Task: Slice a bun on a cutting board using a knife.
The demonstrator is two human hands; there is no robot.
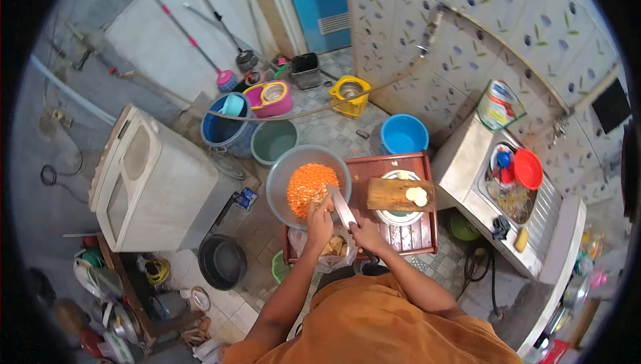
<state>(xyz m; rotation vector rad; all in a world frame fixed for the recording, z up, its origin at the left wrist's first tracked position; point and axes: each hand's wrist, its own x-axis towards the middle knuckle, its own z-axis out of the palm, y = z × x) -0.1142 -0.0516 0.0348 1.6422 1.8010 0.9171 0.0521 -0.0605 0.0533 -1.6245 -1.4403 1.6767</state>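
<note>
My right hand point(369, 237) grips the handle of a broad-bladed knife point(344, 212), whose blade points up and left over the rim of a translucent plastic basin. My left hand point(320, 221) is over the near side of this basin point(274, 188), its fingers around a small tan piece of food point(320, 200) close to the blade's tip. Diced orange vegetable point(310, 181), apparently carrot, is heaped in the basin. To the right, a wooden cutting board point(383, 194) lies across a white round dish point(400, 221), bearing several pale slices point(417, 195). Below my wrists, a clear plastic bag point(336, 250) holds tan chunks.
The basin and board rest on a low reddish wooden table point(360, 168). Beyond are a blue basin point(404, 133), a grey-green tub point(274, 141) and a yellow bucket point(350, 94). A hose point(310, 111) crosses above them. A metal sink point(511, 198) stands right, a white appliance point(165, 178) left.
</note>
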